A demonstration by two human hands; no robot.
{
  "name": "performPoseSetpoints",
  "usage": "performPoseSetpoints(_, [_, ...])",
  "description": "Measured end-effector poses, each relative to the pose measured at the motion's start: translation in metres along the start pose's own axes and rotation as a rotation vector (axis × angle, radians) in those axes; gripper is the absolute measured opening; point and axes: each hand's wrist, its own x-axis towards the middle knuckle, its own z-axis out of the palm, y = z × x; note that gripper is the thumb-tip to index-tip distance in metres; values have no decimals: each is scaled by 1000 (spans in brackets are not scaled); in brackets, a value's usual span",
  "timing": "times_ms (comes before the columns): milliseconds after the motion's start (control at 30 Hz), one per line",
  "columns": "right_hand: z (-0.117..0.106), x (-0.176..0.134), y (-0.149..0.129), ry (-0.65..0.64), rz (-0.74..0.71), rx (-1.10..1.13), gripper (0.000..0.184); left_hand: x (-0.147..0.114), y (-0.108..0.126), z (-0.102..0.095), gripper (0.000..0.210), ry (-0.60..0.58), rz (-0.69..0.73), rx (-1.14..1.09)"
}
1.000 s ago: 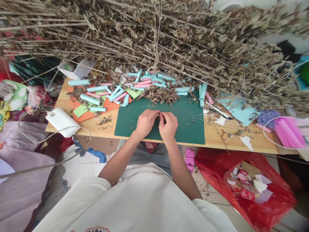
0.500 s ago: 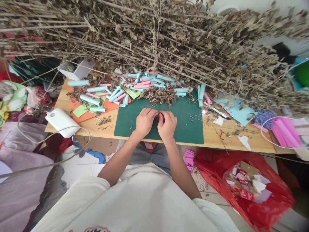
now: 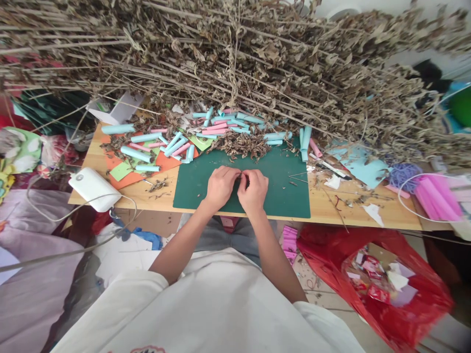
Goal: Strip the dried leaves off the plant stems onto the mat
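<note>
Grip: left hand (image 3: 222, 186) and right hand (image 3: 253, 190) are pinched together at the fingertips, nipping a dark scrap (image 3: 241, 175) between them; it is too small to identify.
Dried stalks: a broad mass of brown stems and leaves (image 3: 294, 63) spans the whole back of the scene.
Wooden table: its pale top (image 3: 327, 215) runs across in front of the person.
Red bag: below the table's edge, on the right, a plastic bag (image 3: 324, 250) gapes, with wrappers and paper inside.
Green mat: this cutting mat (image 3: 287, 201) lies under both hands, near the table's front edge.
Orange sheet: paper (image 3: 171, 162) lies left of the mat, partly under tubes and crumbled leaf.
Leaf pile: loose dry leaves (image 3: 241, 144) sit at the mat's back edge, just beyond the fingers.
Hands: their pose has barely altered over the last second; only the view has shifted slightly. That suggests the fine fingertip work is continuing on the same piece.
Paper tubes: blue and pink rolls (image 3: 136, 154) lie scattered behind and left of the mat.
Thin wires: fine strands (image 3: 298, 175) lie at the mat's right side.
Dark scrap: held above the mat, mostly covered by fingers.
</note>
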Motion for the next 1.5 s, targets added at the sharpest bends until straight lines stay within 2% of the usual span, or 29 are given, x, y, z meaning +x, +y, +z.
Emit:
performPoseSetpoints(167, [-1, 1, -2, 17, 45, -31, 15, 0, 0, -1, 28, 3, -24, -36])
performPoseSetpoints(300, [-2, 0, -2, 21, 14, -15, 20, -1, -3, 0, 28, 19, -4, -100])
performPoseSetpoints(533, [-1, -1, 2, 34, -20, 17, 19, 0, -3, 2, 23, 41, -43, -110])
performPoseSetpoints(733, [-1, 0, -1, 41, -19, -2, 17, 2, 1, -2, 23, 7, -13, -119])
performPoseSetpoints(967, [0, -1, -3, 30, 32, -56, 15, 5, 6, -5, 24, -49, -27, -47])
performPoseSetpoints(1100, [0, -1, -2, 11, 81, -61, 14, 3, 2, -3, 24, -34, -47, -61])
performPoseSetpoints(1500, [-1, -1, -2, 35, -26, -67, 14, 2, 0, 0, 26, -3, -44, -67])
